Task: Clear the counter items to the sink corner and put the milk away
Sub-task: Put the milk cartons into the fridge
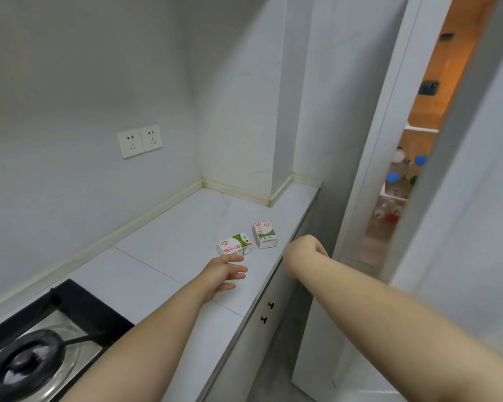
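The left hand (224,274) hovers over the table (157,256), fingers (238,268) spread and empty. One milk carton (235,245) lies just beyond the fingertips, the second carton (264,235) just past it. The right hand (305,248) bends away, its fingers hidden, so its grip is unreadable.

Home kitchen — hob (38,355), fridge (401,181)

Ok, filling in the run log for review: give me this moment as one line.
left hand open, extended toward near milk carton | right hand at counter edge, fingers hidden | far milk carton on counter | fridge ajar
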